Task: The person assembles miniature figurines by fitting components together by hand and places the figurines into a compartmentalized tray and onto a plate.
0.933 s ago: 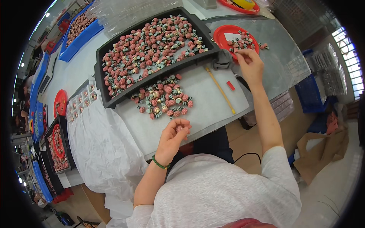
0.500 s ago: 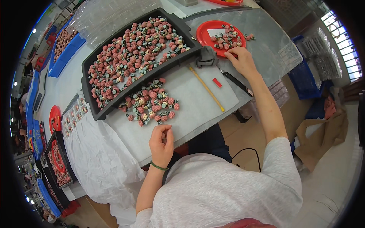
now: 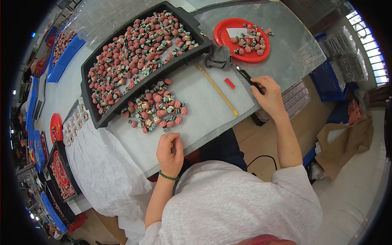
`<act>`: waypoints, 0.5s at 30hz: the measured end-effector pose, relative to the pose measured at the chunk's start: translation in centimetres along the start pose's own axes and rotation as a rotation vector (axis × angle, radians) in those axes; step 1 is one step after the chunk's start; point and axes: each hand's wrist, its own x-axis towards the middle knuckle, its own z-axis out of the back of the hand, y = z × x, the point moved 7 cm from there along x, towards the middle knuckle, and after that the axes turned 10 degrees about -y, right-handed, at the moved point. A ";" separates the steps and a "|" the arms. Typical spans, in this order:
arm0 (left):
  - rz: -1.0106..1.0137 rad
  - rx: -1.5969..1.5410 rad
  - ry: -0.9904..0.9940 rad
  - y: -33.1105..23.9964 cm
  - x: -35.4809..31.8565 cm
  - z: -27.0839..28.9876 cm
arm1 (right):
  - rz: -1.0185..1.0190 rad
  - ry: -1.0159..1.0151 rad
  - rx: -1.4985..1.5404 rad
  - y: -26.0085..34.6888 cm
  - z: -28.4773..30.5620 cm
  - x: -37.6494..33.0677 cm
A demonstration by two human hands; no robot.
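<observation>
My right hand (image 3: 268, 96) is closed around the handle end of a black utility knife (image 3: 247, 76), whose narrow tip points away from me over the grey table surface. My left hand (image 3: 170, 154) rests at the near edge of the white work sheet, its fingers curled together. Whatever may be inside that hand is hidden. Just beyond it lies a loose pile of small pink, knobbly-headed figures (image 3: 158, 109) with grey-green parts. A red plate (image 3: 221, 37) farther off on the right bears more such figures (image 3: 250, 41) and a white paper piece.
A large black tray (image 3: 148, 76) full of the figures stands behind the pile. A yellow stick (image 3: 218, 90), a red strip (image 3: 230, 83) and a dark grey cloth (image 3: 217, 58) lie near the knife. Crumpled white sheeting (image 3: 104, 163) covers the left side.
My right hand has left the red plate, come toward me and taken hold of the utility knife, which has turned slightly. My left hand stays curled by the pile. The view has shifted a little.
</observation>
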 end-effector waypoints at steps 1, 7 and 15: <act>-0.041 -0.003 -0.006 -0.1 0.2 -0.1 | -0.128 -0.005 0.046 -0.7 -0.1 -0.1; -0.039 0.000 -0.014 -0.1 0.2 -0.3 | -0.093 -0.036 0.053 -1.3 -0.5 0.9; -0.084 -0.006 -0.027 -0.3 0.1 -0.2 | 0.016 -0.353 -0.027 -8.9 3.2 12.2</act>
